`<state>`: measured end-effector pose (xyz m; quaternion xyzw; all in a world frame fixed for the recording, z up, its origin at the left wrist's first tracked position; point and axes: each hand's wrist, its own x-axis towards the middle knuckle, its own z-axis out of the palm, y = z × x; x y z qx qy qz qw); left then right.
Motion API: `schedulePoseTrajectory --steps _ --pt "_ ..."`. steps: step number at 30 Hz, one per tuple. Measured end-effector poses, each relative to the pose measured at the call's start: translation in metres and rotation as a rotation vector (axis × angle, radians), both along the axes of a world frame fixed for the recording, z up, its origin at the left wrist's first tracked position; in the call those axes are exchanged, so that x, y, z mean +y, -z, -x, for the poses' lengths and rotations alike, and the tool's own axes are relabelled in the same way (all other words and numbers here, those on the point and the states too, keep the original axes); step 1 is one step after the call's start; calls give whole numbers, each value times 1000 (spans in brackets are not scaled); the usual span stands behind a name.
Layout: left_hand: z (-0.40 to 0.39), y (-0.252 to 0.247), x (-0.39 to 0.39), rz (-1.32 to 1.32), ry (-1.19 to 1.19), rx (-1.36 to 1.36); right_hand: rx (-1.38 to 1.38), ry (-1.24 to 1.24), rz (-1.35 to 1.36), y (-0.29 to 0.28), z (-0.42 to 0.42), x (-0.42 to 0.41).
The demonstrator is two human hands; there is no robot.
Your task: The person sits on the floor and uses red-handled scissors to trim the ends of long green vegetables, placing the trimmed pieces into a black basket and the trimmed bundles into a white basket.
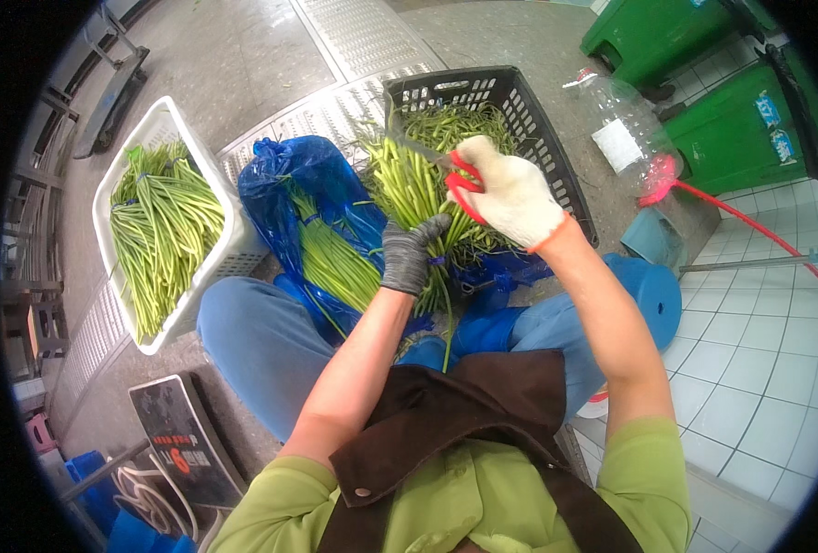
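Observation:
My left hand (412,254), in a grey knit glove, grips a bundle of long green stalks, probably garlic scapes (409,173), bound with a purple band (437,260). In my right hand (509,190), wearing a white glove with an orange cuff, are red-handled scissors (466,181). Their blades lie across the upper end of the bundle. Just beyond stands a black plastic crate (540,131) holding thin green trimmings (450,124). To the left of the bundle, an open blue plastic bag (298,155) contains another banded bundle of stalks (336,256).
A white plastic basket (232,228) of banded stalks stands at left. Green wheeled bins (734,131), a large clear bottle (620,135) and a dustpan (654,238) are at right. A metal drain grating (367,41) crosses the floor. A flat-topped scale (186,442) sits lower left.

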<state>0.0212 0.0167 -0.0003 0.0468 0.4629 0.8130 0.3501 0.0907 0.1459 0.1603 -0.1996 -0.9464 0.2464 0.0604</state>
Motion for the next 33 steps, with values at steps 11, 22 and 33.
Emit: schedulePoseTrajectory --steps 11,22,33 --pt "-1 -8 -10 50 73 -50 92 122 199 -8 -1 20" --pt "-8 -12 -6 -29 88 17 24 97 -39 13 -6 -1" --pt "0 2 -3 30 -48 -107 -255 343 51 -19 -75 6"
